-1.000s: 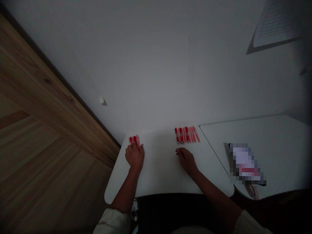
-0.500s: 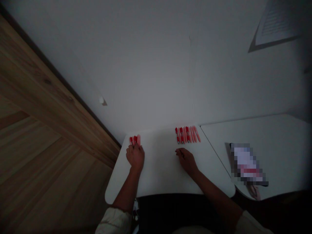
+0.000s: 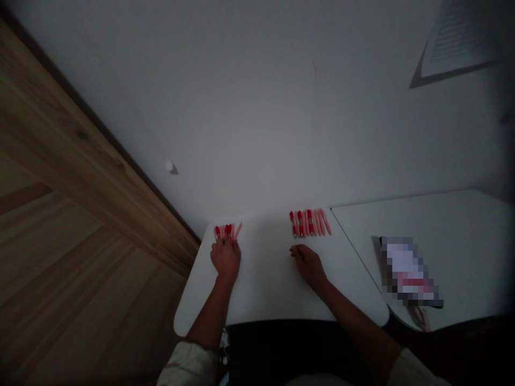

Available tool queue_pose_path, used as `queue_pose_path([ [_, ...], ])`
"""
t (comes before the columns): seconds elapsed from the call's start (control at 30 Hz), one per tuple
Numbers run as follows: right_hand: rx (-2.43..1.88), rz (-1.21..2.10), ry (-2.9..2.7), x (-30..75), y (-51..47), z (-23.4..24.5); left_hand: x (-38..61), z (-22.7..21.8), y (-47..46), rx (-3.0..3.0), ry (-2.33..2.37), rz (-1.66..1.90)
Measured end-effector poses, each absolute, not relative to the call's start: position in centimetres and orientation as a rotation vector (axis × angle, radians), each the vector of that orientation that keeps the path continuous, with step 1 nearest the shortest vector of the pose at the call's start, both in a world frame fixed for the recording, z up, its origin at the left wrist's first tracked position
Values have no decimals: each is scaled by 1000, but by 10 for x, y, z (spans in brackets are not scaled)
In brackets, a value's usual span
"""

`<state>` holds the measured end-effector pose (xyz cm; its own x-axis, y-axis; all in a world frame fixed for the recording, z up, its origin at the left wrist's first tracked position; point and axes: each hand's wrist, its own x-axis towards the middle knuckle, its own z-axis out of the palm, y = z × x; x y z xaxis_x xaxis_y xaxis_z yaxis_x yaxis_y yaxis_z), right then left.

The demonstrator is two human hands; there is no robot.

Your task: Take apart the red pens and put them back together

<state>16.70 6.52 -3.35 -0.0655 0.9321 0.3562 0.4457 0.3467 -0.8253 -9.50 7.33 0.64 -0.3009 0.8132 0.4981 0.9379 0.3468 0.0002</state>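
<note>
My left hand (image 3: 226, 260) is over a small group of pens at the left of the white table (image 3: 265, 279), its fingers curled down on their near ends. Two red pens (image 3: 228, 229) show their tops beyond the fingertips, with pink pens among them. One pink pen (image 3: 238, 230) slants out to the right beside my index finger; the fingers hide where it meets the hand. My right hand (image 3: 308, 264) rests on the table with fingers curled together and nothing visible in them. Just beyond it lies a row of red pens (image 3: 310, 222) and pink pens (image 3: 322, 222).
A second white table (image 3: 462, 241) adjoins on the right, carrying a blurred-out phone-like device (image 3: 410, 273) with a pink strap (image 3: 420, 317). The wall (image 3: 257, 107) rises behind. Wooden panelling (image 3: 80, 214) stands at left, and a paper sheet (image 3: 458, 43) hangs at upper right.
My left hand has shifted slightly right. A pink pen at the right of the left group now slants outward, apart from the others. My right hand stays in place.
</note>
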Motion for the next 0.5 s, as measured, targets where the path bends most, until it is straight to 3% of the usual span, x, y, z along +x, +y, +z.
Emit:
queue_pose_path([
  [0.5,-1253,622,-1702,167,66,-34,-96,5,75,-1581,-2149,-459],
])
